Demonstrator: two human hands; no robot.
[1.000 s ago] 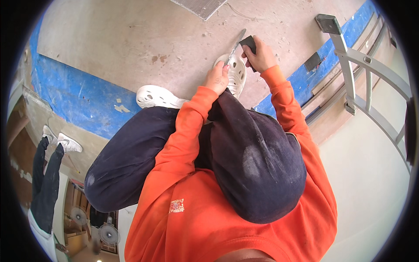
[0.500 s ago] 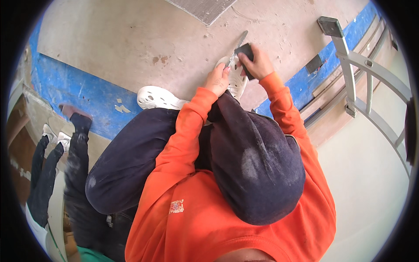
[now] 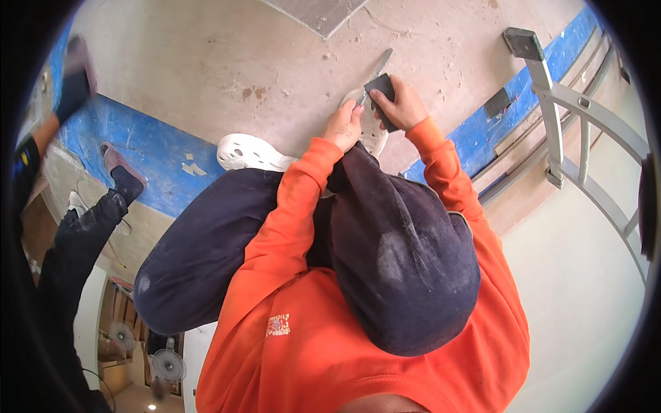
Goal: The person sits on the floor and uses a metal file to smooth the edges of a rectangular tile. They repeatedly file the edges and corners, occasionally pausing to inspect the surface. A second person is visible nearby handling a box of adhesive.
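Note:
My left hand is closed low on a narrow metal blade whose tip points up and to the right, away from me. Pale residue marks the blade; its handle is hidden in my fingers. A flat black block is gripped by my right hand, thumb on top, and lies against or just beside the blade. Both hands are above my right white clog, past my raised right knee. My left white clog rests on the floor.
A metal ladder stands at right. Blue sheeting borders the dusty beige floor covering, which carries scattered crumbs. A grey panel lies at the far edge. At left another person's dark-trousered leg is close by; fans are behind.
My right hand and the black block have shifted slightly left and toward me along the blade. My left hand holds still. At left, the other person has stepped forward.

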